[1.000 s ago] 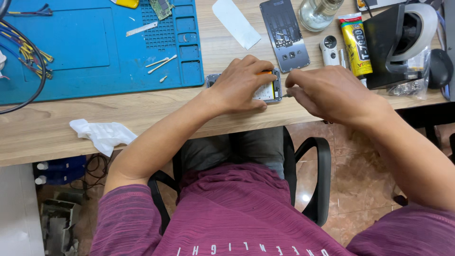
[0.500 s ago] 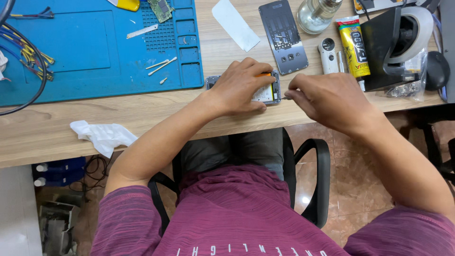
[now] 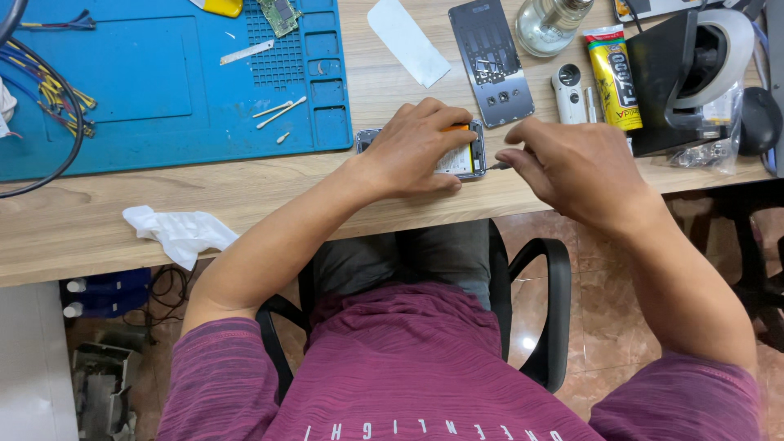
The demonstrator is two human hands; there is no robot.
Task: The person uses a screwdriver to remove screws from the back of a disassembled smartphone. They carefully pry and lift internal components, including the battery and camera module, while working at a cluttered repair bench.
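Note:
An opened phone [image 3: 467, 157] with its insides showing lies on the wooden desk [image 3: 269, 204] near the front edge. My left hand [image 3: 412, 147] rests on top of it and holds it down, covering most of it. Just to the right, my right hand [image 3: 572, 167] pinches a thin dark tool [image 3: 498, 166] whose tip touches the phone's right edge. A dark phone back panel [image 3: 492, 61] lies flat behind both hands.
A blue work mat [image 3: 163, 82] with small parts and cotton swabs covers the left of the desk. Coloured wires [image 3: 49, 98] lie at its left. A crumpled tissue [image 3: 180, 233], white strip [image 3: 407, 39], yellow glue tube [image 3: 616, 77], glass bottle [image 3: 549, 23] and black device [image 3: 694, 73] surround the hands.
My right hand has drawn slightly back to the right from the phone, exposing the thin tool at the phone's edge. My left hand stays on the phone.

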